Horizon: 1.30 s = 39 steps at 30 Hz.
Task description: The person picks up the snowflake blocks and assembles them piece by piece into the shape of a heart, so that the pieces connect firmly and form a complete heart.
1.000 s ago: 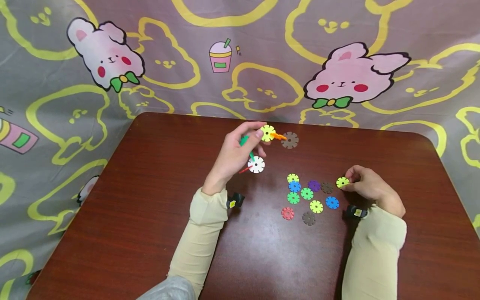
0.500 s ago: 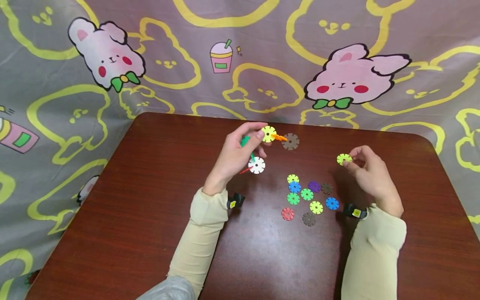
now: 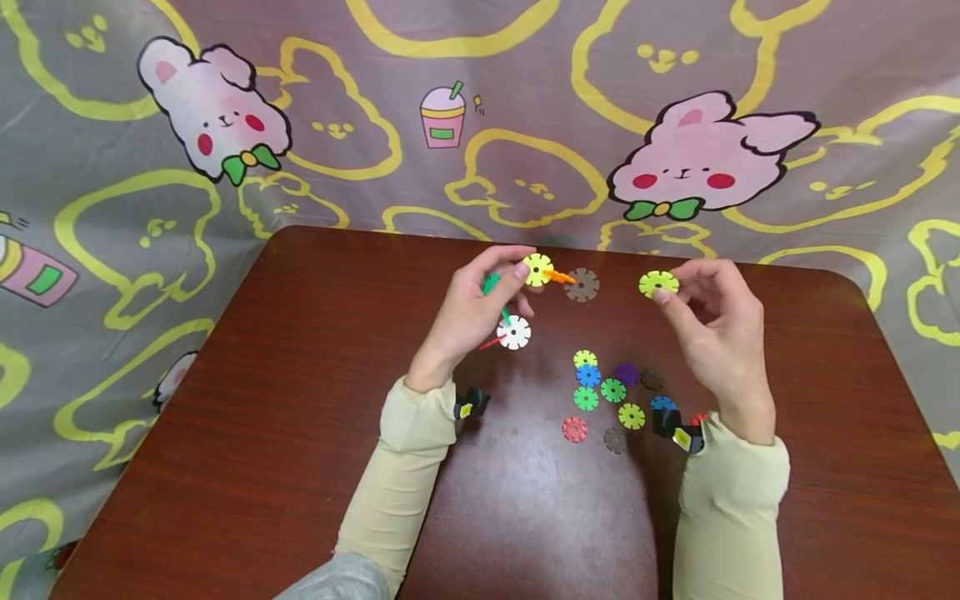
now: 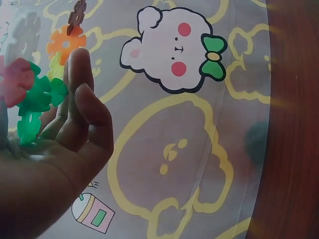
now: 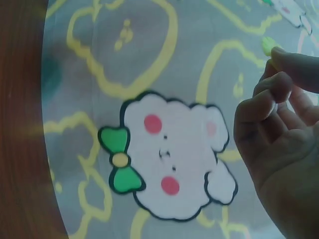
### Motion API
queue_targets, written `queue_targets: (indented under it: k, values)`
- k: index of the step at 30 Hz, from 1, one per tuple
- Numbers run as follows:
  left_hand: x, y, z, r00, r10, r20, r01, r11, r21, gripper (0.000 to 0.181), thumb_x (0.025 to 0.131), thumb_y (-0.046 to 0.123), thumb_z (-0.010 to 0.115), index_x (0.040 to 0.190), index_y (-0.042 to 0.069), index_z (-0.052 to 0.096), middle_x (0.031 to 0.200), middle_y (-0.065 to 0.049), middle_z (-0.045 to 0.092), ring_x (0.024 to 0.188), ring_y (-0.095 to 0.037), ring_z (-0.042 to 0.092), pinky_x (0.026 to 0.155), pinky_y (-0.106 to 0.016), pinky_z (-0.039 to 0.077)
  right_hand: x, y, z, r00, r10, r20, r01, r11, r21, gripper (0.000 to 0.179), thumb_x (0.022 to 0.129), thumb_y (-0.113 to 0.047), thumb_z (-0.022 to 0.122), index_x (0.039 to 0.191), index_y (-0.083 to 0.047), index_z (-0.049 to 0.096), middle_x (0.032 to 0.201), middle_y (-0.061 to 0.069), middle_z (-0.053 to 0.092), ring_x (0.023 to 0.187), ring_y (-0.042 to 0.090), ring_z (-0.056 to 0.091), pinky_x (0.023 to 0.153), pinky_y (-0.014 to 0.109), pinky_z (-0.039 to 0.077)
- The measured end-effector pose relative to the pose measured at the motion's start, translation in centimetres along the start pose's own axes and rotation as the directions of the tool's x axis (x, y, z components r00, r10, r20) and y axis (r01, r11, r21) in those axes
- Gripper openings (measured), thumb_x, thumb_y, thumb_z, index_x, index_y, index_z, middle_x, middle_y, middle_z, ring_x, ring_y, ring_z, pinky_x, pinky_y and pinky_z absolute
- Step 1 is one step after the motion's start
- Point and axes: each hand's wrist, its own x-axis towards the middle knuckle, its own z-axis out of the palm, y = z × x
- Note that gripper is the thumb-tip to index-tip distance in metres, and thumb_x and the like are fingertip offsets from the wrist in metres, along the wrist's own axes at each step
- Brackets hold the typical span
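My left hand (image 3: 480, 304) pinches a chain of joined notched plastic discs above the far part of the table. Its yellow disc (image 3: 537, 270) sits at the fingertips, an orange disc (image 3: 558, 277) seen nearly edge-on joins it to a brown disc (image 3: 582, 285). Below the palm hang a white disc (image 3: 513, 332) and a thin red disc (image 3: 492, 342); green discs (image 4: 35, 99) show against the palm in the left wrist view. Between thumb and fingers, my right hand (image 3: 716, 321) holds a loose yellow disc (image 3: 658, 284), raised and apart from the chain.
Several loose discs lie mid-table, among them a purple disc (image 3: 627, 375), a red disc (image 3: 575, 429) and a green disc (image 3: 586, 398). A blue disc (image 3: 662, 403) is partly hidden by the right wrist camera (image 3: 675, 429). A patterned cloth (image 3: 525, 100) hangs behind the table's far edge.
My right hand has lifted the yellow disc off the table area at right and carried it up and leftward, nearer the chain. The left hand has stayed almost still.
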Motion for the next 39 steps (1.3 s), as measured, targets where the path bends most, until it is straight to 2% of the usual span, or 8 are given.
queue_targets:
  k: [7, 14, 19, 24, 32, 39]
  values:
    - [0.0, -0.2, 0.0, 1.0, 0.001, -0.005, -0.001, 1.0, -0.006, 0.029, 0.098, 0.014, 0.056, 0.125, 0.004, 0.059, 0.099, -0.033, 0.066, 0.062, -0.023, 0.066, 0.065, -0.03, 0.056, 0.0, -0.9, 1.2, 0.998, -0.015, 0.064, 0.016, 1.0, -0.006, 0.025, 0.08, 0.009, 0.071, 0.102, 0.004, 0.062, 0.074, -0.007, 0.058, 0.062, 0.003, 0.049, 0.053, 0.013, 0.04]
    - [0.1, -0.1, 0.0, 1.0, -0.004, -0.022, 0.004, 1.0, 0.002, 0.028, 0.098, 0.014, 0.056, 0.124, 0.005, 0.059, 0.096, -0.025, 0.069, 0.062, -0.02, 0.066, 0.065, -0.033, 0.057, -0.1, -1.3, 1.9, 0.993, -0.039, 0.108, 0.045, 0.998, -0.046, 0.024, 0.079, 0.004, 0.075, 0.1, 0.0, 0.063, 0.072, -0.001, 0.06, 0.059, 0.003, 0.048, 0.052, 0.013, 0.041]
    - [0.1, -0.1, 0.0, 1.0, 0.001, -0.021, -0.001, 1.0, -0.006, 0.029, 0.098, 0.014, 0.056, 0.125, 0.004, 0.059, 0.098, -0.03, 0.067, 0.061, -0.018, 0.065, 0.064, -0.032, 0.057, -0.1, -1.3, 2.0, 0.993, -0.047, 0.107, 0.052, 0.998, -0.047, 0.024, 0.079, 0.004, 0.075, 0.099, -0.001, 0.064, 0.072, 0.0, 0.06, 0.059, 0.003, 0.048, 0.051, 0.013, 0.04]
    - [0.1, -0.2, 0.0, 1.0, 0.001, -0.024, -0.001, 1.0, -0.003, 0.029, 0.098, 0.015, 0.056, 0.124, 0.003, 0.059, 0.098, -0.03, 0.067, 0.06, -0.018, 0.065, 0.064, -0.032, 0.056, -0.2, -1.2, 2.2, 0.993, -0.058, 0.105, 0.061, 0.998, -0.025, 0.025, 0.077, 0.007, 0.075, 0.098, 0.0, 0.064, 0.073, 0.0, 0.061, 0.059, 0.003, 0.048, 0.051, 0.013, 0.04]
    - [0.1, -0.2, 0.0, 1.0, -0.003, -0.027, 0.003, 1.0, -0.002, 0.028, 0.098, 0.015, 0.056, 0.124, 0.005, 0.06, 0.092, -0.019, 0.071, 0.061, -0.019, 0.066, 0.063, -0.032, 0.056, -0.1, -1.1, 2.6, 0.992, -0.09, 0.084, 0.092, 0.996, -0.012, 0.026, 0.075, 0.011, 0.075, 0.096, 0.003, 0.064, 0.075, 0.003, 0.062, 0.061, 0.003, 0.049, 0.052, 0.012, 0.04]
    - [0.1, -0.3, 0.0, 1.0, 0.003, -0.016, -0.003, 1.0, 0.012, 0.029, 0.098, 0.016, 0.056, 0.125, 0.005, 0.059, 0.092, -0.018, 0.071, 0.062, -0.02, 0.067, 0.065, -0.035, 0.057, -0.1, -0.9, 2.8, 0.99, -0.121, 0.065, 0.123, 0.992, -0.03, 0.025, 0.073, 0.011, 0.077, 0.093, 0.002, 0.065, 0.074, 0.005, 0.063, 0.063, 0.0, 0.05, 0.056, 0.009, 0.041]
